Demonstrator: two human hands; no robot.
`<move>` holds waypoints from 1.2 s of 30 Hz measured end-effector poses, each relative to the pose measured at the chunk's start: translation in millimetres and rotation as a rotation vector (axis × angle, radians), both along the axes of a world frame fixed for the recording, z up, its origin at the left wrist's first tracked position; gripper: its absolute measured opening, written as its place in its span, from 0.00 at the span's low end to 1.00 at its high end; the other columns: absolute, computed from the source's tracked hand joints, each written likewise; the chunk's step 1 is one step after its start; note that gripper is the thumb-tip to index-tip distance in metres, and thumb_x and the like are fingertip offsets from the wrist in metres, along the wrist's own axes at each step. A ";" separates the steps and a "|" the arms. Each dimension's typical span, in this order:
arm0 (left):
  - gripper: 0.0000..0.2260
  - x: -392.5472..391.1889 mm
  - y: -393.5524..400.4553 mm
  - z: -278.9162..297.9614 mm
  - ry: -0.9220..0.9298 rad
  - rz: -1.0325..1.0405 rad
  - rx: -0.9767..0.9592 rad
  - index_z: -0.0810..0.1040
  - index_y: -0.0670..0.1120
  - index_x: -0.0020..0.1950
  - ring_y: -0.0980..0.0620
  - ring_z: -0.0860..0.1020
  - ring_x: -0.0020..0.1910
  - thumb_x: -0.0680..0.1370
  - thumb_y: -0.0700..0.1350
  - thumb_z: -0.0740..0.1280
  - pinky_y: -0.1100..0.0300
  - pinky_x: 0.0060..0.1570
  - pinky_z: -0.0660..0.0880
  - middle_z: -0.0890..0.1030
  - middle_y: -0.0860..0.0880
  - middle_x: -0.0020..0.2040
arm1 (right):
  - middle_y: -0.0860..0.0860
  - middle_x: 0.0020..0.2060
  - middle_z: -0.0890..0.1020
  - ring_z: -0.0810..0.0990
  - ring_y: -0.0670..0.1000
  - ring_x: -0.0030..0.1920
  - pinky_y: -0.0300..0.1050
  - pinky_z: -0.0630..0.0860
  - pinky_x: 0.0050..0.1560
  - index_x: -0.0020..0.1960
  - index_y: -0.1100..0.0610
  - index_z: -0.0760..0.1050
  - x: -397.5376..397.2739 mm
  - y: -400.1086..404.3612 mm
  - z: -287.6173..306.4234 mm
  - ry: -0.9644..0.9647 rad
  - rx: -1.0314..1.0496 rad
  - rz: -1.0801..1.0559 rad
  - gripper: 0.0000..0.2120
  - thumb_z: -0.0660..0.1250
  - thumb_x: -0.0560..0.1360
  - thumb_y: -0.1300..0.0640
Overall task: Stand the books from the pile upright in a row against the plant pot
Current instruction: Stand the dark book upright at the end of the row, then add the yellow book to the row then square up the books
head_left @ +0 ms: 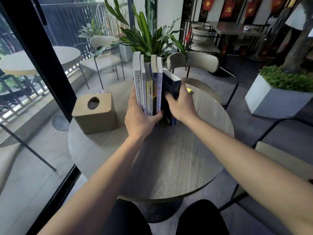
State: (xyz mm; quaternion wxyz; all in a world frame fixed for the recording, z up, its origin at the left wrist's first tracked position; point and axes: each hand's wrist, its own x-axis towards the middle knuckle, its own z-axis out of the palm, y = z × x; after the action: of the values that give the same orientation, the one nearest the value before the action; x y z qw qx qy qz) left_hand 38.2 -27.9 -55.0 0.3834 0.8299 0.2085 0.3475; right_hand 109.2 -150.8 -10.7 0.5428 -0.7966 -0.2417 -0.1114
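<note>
Several books stand upright in a row point(149, 85) on the round grey table point(169, 158), spines toward me, in front of a leafy green plant point(149, 36); its pot is hidden behind them. My left hand point(138, 114) presses against the left and front of the row, thumb across the lower spines. My right hand point(179, 106) grips a dark blue book point(171, 87) at the right end of the row; it leans slightly right, with its foot on the table.
A wooden tissue box point(95, 114) sits on the table to the left of the books. A small yellow item point(188, 90) peeks out behind my right hand. Chairs point(194, 63) stand beyond and to the right; a glass wall runs along the left.
</note>
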 end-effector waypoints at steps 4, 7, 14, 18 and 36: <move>0.48 -2.0 1.4 2.0 0.018 -0.018 -0.034 0.58 0.55 0.77 0.53 0.79 0.60 0.61 0.61 0.77 0.53 0.55 0.77 0.77 0.56 0.66 | 0.45 0.64 0.77 0.72 0.41 0.62 0.35 0.66 0.61 0.78 0.50 0.55 -6.4 -9.4 4.6 0.077 -0.112 0.168 0.32 0.65 0.79 0.53; 0.47 -2.3 1.3 2.4 0.015 -0.027 -0.047 0.60 0.54 0.76 0.52 0.80 0.57 0.60 0.60 0.75 0.53 0.53 0.78 0.79 0.55 0.64 | 0.44 0.70 0.72 0.68 0.40 0.67 0.34 0.63 0.66 0.80 0.52 0.50 -1.0 -13.3 9.1 0.172 -0.167 0.309 0.32 0.61 0.81 0.49; 0.45 -4.7 -1.2 2.4 -0.009 -0.056 -0.065 0.62 0.55 0.75 0.52 0.81 0.54 0.61 0.59 0.75 0.57 0.47 0.75 0.80 0.57 0.60 | 0.40 0.66 0.69 0.67 0.35 0.64 0.23 0.62 0.59 0.79 0.54 0.48 -2.7 -5.6 11.1 0.126 -0.141 0.338 0.34 0.63 0.80 0.52; 0.52 -9.9 4.3 1.2 0.018 -0.137 -0.017 0.59 0.54 0.78 0.55 0.76 0.64 0.59 0.70 0.76 0.52 0.57 0.77 0.74 0.56 0.70 | 0.42 0.61 0.77 0.74 0.32 0.58 0.26 0.69 0.56 0.79 0.51 0.53 2.0 -6.0 4.1 0.171 -0.070 0.304 0.36 0.68 0.77 0.51; 0.58 1.5 -16.3 -10.2 -0.019 0.053 -0.008 0.55 0.47 0.77 0.48 0.74 0.66 0.57 0.67 0.79 0.43 0.58 0.77 0.71 0.49 0.69 | 0.52 0.60 0.77 0.76 0.51 0.58 0.44 0.71 0.57 0.72 0.48 0.69 63.3 -41.7 2.1 -0.055 -0.323 0.139 0.27 0.61 0.73 0.54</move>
State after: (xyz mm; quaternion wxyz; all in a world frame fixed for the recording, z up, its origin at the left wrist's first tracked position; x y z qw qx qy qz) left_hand 39.6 -44.1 -65.2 0.3791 0.8193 0.2283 0.3647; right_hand 172.6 -192.5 -8.6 0.4074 -0.8514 -0.3258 -0.0551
